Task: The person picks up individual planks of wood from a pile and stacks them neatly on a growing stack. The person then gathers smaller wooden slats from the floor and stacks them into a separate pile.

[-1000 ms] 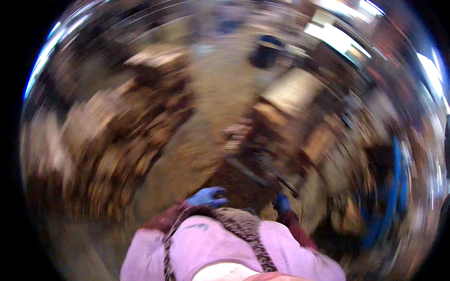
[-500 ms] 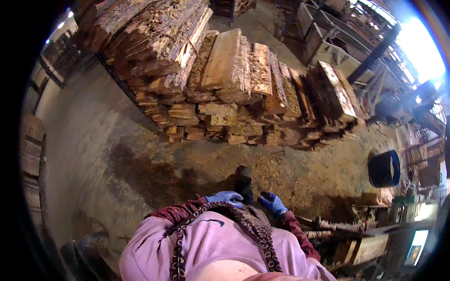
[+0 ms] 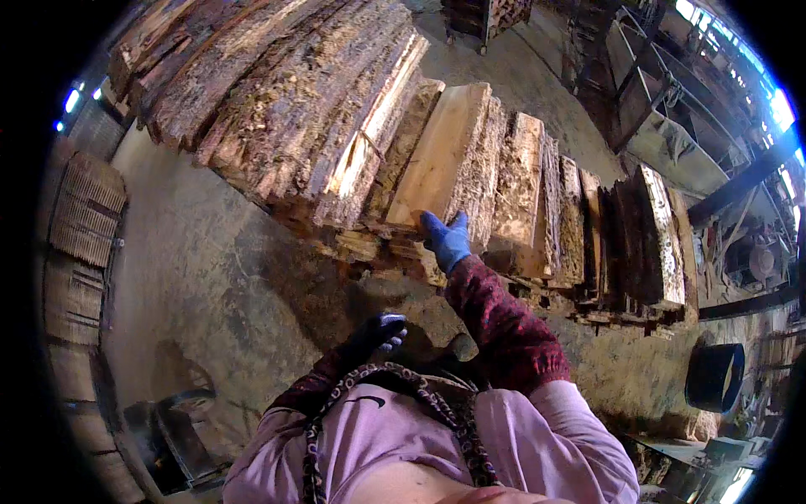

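Clearly, the blue-gloved right hand [image 3: 447, 242] is nearer, fingers spread at the near end of a pale, bark-edged wooden board [image 3: 443, 151], lying lengthwise forward and slightly right; the shadowed, gloved left hand's [image 3: 379, 334] closure is unclear.

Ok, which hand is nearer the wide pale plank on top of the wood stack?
Right. The right hand is at the near end of the plank; the left hand is lower, near the body, apart from the plank.
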`<state>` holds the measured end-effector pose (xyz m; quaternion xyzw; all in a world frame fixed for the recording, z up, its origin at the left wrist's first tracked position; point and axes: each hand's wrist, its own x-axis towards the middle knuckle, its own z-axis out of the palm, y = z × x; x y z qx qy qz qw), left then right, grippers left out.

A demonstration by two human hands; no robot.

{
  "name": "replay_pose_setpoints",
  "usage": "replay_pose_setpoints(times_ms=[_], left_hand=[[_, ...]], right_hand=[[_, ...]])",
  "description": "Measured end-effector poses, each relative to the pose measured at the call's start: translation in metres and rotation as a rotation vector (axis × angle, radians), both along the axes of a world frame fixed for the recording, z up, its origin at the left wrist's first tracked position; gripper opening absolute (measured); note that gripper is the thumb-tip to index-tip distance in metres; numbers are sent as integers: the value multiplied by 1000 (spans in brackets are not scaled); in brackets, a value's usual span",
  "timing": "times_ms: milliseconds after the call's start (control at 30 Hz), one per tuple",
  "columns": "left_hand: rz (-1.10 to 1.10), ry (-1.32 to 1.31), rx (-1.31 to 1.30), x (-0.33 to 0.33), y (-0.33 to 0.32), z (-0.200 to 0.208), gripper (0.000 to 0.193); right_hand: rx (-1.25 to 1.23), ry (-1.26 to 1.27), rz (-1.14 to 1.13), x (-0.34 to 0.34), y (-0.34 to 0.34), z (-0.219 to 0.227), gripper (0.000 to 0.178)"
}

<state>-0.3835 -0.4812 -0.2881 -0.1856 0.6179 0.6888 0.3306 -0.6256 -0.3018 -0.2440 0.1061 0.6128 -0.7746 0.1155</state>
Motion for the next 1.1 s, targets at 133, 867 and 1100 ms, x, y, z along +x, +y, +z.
replay_pose_setpoints(times_ms=[133,867,1100], left_hand=[[136,-195,253,-16,-48,-48,67],[-620,667,266,-20,220,120,63],[-985,230,703,20,327,109,48]], right_hand=[[-392,-120,128,17,2,21,81],[125,45,-879,435,127,116,32],[301,287,-1317,608,262,114,32]])
